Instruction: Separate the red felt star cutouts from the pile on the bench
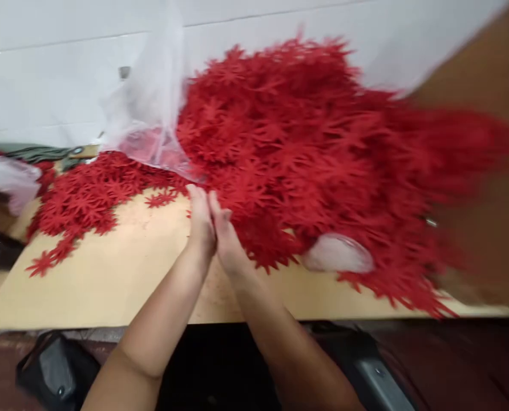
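Both hands meet at the near edge of the big heap of red star-shaped felt leaves (306,154). The left hand (201,220) and the right hand (229,240) touch side by side, fingertips pushed into the heap, which lies ahead and to the right of them. Whether the fingers pinch a leaf, I cannot tell; they look rather straight. The heap spreads wide along the pale wooden table (109,279), matte, many-pointed pieces, blurred at right. Left of the heap stands a clear plastic bag (147,108).
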{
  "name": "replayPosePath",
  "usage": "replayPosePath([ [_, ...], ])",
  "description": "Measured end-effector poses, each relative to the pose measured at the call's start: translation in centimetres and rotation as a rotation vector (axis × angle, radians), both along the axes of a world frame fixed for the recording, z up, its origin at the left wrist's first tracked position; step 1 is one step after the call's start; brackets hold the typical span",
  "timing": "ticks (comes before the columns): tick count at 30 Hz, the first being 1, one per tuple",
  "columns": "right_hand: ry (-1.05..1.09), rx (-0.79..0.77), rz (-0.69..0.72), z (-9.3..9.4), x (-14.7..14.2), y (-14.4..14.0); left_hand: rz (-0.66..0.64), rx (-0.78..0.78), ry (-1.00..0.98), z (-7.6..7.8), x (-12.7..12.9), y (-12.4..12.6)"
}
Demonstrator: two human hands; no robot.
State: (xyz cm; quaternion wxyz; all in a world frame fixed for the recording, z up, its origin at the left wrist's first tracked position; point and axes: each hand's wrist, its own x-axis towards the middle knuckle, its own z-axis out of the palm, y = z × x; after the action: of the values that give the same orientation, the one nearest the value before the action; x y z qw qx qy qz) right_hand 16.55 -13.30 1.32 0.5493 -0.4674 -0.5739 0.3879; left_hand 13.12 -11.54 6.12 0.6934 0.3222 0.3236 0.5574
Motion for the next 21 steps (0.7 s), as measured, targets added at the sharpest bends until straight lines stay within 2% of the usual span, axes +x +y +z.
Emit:
replayPosePath([
  [1, 0.036, -0.027, -0.001, 0.5, 0.1, 0.8, -0.006, 0.005, 0.014, 0.0, 0.2, -0.1],
  [2, 0.046, -0.014, -0.018, 1.0, 0.4, 1.8, 0.052, 0.065, 0.017, 0.1, 0.3, -0.5],
  [3, 0.061, 0.006, -0.039, 1.6, 1.0, 2.7, 0.011, 0.172, 0.027, 0.3, 0.5, -1.1],
  [5, 0.098, 0.027, -0.070, 2.8, 2.3, 4.0, -0.041, 0.238, 0.026, 0.7, 0.7, -2.4],
  [8, 0.090, 0.085, -0.086, 3.5, 3.1, 4.1, -0.055, 0.289, 0.058, 1.1, 0.9, -3.2],
  [12, -0.147, 0.223, -0.092, 3.0, 1.9, 1.7, 0.013, 0.265, 0.010, 1.4, 0.7, -1.1],
  [15, -0.284, 0.290, -0.096, 3.5, 1.5, 0.5, 0.022, 0.251, 0.004, 1.5, 0.6, 0.0],
  [18, -0.363, 0.414, -0.101, 5.1, 2.2, 1.2, 0.007, 0.293, -0.005, 1.7, 0.7, -0.9],
  [21, -0.416, 0.480, -0.111, 6.4, 3.2, 2.7, -0.063, 0.213, -0.058, 1.7, 0.7, -2.3],
])
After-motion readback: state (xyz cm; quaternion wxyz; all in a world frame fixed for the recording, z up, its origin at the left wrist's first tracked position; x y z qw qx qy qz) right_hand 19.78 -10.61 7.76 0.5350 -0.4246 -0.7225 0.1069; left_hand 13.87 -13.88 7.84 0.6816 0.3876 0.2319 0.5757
